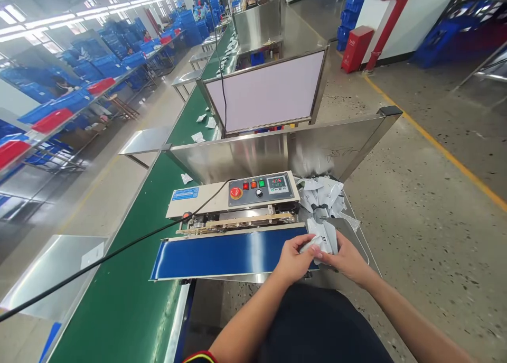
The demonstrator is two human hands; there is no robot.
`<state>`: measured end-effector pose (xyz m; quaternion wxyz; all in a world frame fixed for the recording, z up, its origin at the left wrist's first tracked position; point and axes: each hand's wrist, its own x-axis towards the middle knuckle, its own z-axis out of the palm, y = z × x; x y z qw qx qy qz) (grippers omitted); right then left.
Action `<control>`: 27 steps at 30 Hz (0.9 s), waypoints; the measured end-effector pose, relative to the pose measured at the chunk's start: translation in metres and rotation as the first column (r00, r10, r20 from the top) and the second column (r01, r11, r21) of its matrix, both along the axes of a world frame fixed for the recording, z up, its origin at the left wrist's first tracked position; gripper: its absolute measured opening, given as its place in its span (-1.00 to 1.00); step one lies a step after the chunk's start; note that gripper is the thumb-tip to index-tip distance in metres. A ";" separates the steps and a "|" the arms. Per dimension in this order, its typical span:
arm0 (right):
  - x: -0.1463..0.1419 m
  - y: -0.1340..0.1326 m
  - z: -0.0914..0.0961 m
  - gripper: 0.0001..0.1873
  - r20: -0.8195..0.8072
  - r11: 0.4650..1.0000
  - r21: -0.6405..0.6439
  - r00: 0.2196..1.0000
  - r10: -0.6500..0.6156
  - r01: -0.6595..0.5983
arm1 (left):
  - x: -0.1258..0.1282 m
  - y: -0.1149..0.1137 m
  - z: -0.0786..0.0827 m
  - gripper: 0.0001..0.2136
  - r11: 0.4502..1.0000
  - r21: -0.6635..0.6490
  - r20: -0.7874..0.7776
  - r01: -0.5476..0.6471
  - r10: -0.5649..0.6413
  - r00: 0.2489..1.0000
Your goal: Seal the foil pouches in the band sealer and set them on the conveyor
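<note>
Between my two hands is a small white printed packet (324,236), upright at the right end of the sealing machine's blue belt (229,252). My left hand (296,256) pinches its left side, thumb toward the middle. On the packet's right side, my right hand (346,256) grips with the fingers partly hidden behind it. Just beyond my hands lies a pile of similar white packets (322,194), crumpled together beside the machine. The band sealing machine (206,199) has a red stop button, small coloured buttons, a knob and a lit display.
A long green conveyor (130,278) runs along the left, with scattered white packets (198,137) farther up. A black cable (119,254) crosses in front of the machine. A steel partition (253,154) stands behind it, and a white panel (269,91) beyond.
</note>
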<state>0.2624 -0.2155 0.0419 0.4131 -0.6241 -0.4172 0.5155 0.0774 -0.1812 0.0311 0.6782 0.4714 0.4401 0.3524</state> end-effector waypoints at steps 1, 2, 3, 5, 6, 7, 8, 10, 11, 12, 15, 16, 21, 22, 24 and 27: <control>0.004 -0.002 -0.005 -0.03 -0.014 1.000 0.001 0.999 0.029 -0.029 | 0.002 0.001 -0.003 -0.30 0.999 -0.033 0.012 0.012 -0.012 1.000; 0.007 -0.004 -0.010 -0.01 -0.036 0.999 0.000 0.998 0.046 -0.046 | 0.003 0.001 -0.005 -0.27 0.999 -0.053 0.015 0.013 -0.012 1.000; 0.010 -0.006 -0.015 -0.02 -0.058 0.999 -0.012 0.998 0.036 -0.037 | 0.004 0.002 -0.007 -0.26 0.999 -0.054 0.011 0.001 0.000 1.000; 0.016 -0.007 -0.023 -0.08 -0.066 0.992 -0.062 0.991 -0.116 0.112 | 0.002 0.002 -0.007 -0.29 0.999 -0.013 -0.001 -0.052 0.052 0.999; 0.020 -0.008 -0.024 -0.11 -0.045 0.968 -0.089 0.970 -0.240 0.236 | 0.000 0.002 -0.006 -0.31 0.996 0.016 -0.010 -0.083 0.083 0.996; 0.024 -0.009 -0.024 -0.14 -0.013 0.931 -0.104 0.935 -0.354 0.351 | -0.003 0.001 -0.005 -0.34 0.993 0.047 -0.027 -0.110 0.112 0.993; 0.029 -0.011 -0.022 -0.15 0.021 0.898 -0.106 0.904 -0.427 0.427 | -0.006 0.000 -0.004 -0.38 0.988 0.085 -0.054 -0.132 0.137 0.989; 0.039 -0.015 -0.014 -0.16 0.072 0.900 -0.081 0.904 -0.422 0.427 | -0.012 -0.002 0.000 -0.47 0.972 0.185 -0.127 -0.147 0.172 0.977; 0.043 -0.017 -0.009 -0.18 0.101 0.930 -0.066 0.929 -0.355 0.363 | -0.014 -0.004 0.002 -0.51 0.961 0.239 -0.165 -0.141 0.183 0.969; 0.046 -0.019 -0.005 -0.20 0.135 0.958 -0.053 0.952 -0.273 0.282 | -0.015 -0.006 0.003 -0.54 0.947 0.291 -0.199 -0.133 0.196 0.960; 0.044 -0.022 0.001 -0.28 0.229 0.990 -0.048 0.966 -0.116 0.130 | -0.010 -0.012 0.005 -0.60 0.918 0.383 -0.276 -0.107 0.224 0.935; 0.041 -0.022 0.000 -0.30 0.260 0.992 -0.064 0.961 -0.091 0.111 | -0.006 -0.013 0.004 -0.62 0.914 0.393 -0.294 -0.102 0.230 0.928; 0.031 -0.014 -0.012 -0.42 0.352 0.994 -0.109 0.934 0.062 -0.025 | 0.004 -0.013 -0.001 -0.69 0.894 0.448 -0.381 -0.029 0.220 0.898; 0.031 -0.012 -0.014 -0.43 0.361 0.995 -0.093 0.930 0.072 -0.041 | 0.003 -0.012 -0.002 -0.69 0.888 0.459 -0.393 -0.018 0.221 0.893; 0.030 -0.009 -0.013 -0.41 0.399 0.997 -0.077 0.917 0.024 0.007 | 0.003 -0.010 -0.003 -0.65 0.885 0.463 -0.390 -0.047 0.250 0.886; 0.026 -0.003 -0.006 -0.34 0.427 0.987 -0.085 0.900 -0.089 0.138 | 0.007 -0.006 -0.009 -0.51 0.906 0.349 -0.324 -0.239 0.356 0.876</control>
